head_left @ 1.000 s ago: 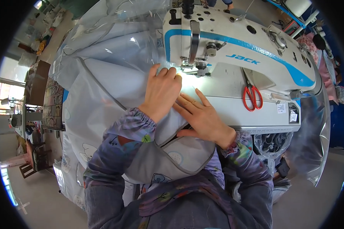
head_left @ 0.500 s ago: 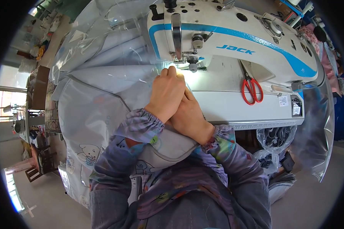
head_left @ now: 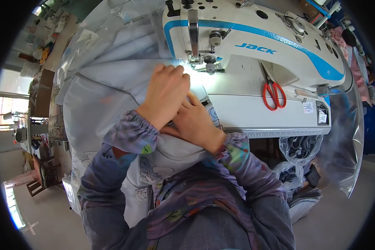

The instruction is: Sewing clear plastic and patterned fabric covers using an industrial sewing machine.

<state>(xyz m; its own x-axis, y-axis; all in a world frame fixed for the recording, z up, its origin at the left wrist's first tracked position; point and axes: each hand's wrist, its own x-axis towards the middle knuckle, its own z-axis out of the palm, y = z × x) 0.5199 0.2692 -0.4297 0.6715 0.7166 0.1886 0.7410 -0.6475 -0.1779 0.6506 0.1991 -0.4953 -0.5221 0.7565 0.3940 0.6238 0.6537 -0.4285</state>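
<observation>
Light grey fabric [head_left: 89,110] with printed cartoon figures and darker piping spreads left of the sewing machine [head_left: 254,35] and hangs over my lap. Close to the lit needle area, my left hand [head_left: 166,98] has its fingers curled down on the fabric, slightly smeared by motion. My right hand [head_left: 199,127] lies just below and to the right, closed on a gathered part of the cloth. Its fingertips are partly hidden behind my left hand. A printed fabric edge shows beside the right hand.
Red-handled scissors [head_left: 273,93] lie on the machine bed at the right. Clear plastic film [head_left: 81,46] covers cloth at the back left. A plastic bag [head_left: 298,150] of dark material hangs below the table's right edge. A wooden chair [head_left: 39,175] stands far left.
Both hands have moved left and slightly toward me, away from the needle area. The cloth near my lap has shifted and bunched, and a printed edge has come into sight beside my right hand.
</observation>
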